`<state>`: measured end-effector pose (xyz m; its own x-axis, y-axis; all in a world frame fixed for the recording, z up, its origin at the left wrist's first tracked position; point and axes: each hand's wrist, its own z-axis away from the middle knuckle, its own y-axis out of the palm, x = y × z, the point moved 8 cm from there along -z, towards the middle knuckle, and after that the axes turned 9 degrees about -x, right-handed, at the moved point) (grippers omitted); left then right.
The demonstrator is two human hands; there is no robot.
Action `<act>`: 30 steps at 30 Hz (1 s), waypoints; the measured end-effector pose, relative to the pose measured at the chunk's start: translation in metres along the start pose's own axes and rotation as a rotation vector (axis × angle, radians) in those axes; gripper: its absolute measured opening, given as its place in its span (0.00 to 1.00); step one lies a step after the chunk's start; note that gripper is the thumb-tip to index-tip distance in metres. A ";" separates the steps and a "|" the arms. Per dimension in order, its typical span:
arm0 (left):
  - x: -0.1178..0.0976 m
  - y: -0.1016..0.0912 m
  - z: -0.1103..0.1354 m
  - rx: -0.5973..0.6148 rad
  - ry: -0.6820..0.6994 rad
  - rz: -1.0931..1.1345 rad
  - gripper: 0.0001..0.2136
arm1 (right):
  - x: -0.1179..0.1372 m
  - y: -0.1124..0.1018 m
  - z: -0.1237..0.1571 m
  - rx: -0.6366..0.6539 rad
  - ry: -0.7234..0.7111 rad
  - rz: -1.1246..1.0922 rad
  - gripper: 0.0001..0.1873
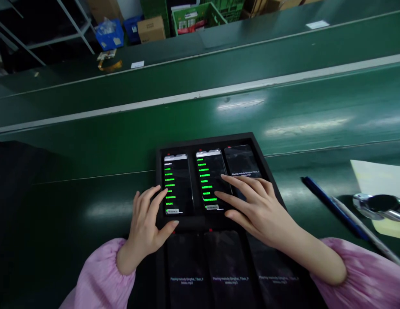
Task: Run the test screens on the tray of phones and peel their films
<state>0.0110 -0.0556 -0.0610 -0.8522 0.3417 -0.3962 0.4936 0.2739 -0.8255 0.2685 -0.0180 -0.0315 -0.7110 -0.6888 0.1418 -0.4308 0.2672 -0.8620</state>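
Several smartphones lie face up in the slots of a black foam tray [204,222]. The top-left phone [182,180] and the top-middle phone [215,167] show lists of green text. A dark top-right phone [240,159] and the front-row phones, such as the front-left phone [185,262], display a line about playing a melody. My left hand [148,221] is open, its index fingertip at the left edge of the top-left phone's screen. Over the top-middle phone my right hand [254,204] is spread open, fingertips at its screen; whether they press cannot be told.
Right of the tray lie a blue pen [331,206], a white pen [364,227], a shiny metal object [380,206] and papers [380,176]. Beyond the green bench [122,146] stand a green crate [200,19], a blue bin [110,36] and a cardboard box [151,30].
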 end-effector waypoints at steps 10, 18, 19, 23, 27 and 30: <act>0.003 0.007 -0.005 0.080 -0.034 -0.031 0.31 | 0.000 -0.032 0.022 -0.154 0.023 -0.072 0.22; -0.001 -0.001 -0.007 -0.019 0.010 -0.013 0.30 | 0.009 -0.046 0.042 -0.167 -0.017 -0.064 0.32; -0.003 -0.004 -0.006 -0.048 0.038 -0.018 0.28 | 0.009 -0.048 0.043 -0.170 -0.014 -0.063 0.33; -0.007 -0.004 -0.004 -0.038 0.074 -0.059 0.25 | 0.008 -0.053 0.048 -0.163 0.006 -0.051 0.33; -0.004 -0.004 -0.005 -0.040 0.057 -0.050 0.28 | -0.002 -0.053 0.059 -0.150 0.071 -0.024 0.32; -0.003 -0.014 0.001 -0.174 0.027 0.068 0.31 | -0.019 -0.054 0.080 -0.158 0.226 -0.039 0.30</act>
<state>0.0060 -0.0611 -0.0484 -0.8119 0.3880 -0.4362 0.5746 0.3995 -0.7143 0.3498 -0.0737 -0.0264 -0.7904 -0.5375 0.2939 -0.5292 0.3574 -0.7695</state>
